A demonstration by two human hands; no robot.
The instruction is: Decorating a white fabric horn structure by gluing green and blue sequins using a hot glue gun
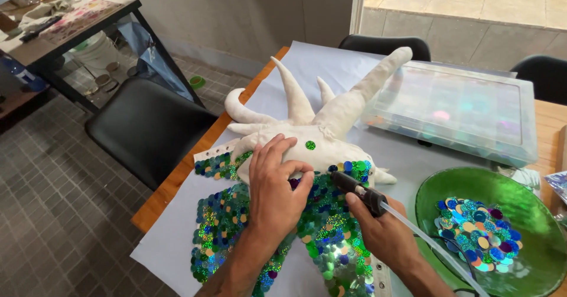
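Left hand (274,184) is laid palm-down with fingers spread and slightly curled, forearm extended up from the lower edge, while right hand (381,229) is closed in a pen-like grip, wrist angled inward toward the left.
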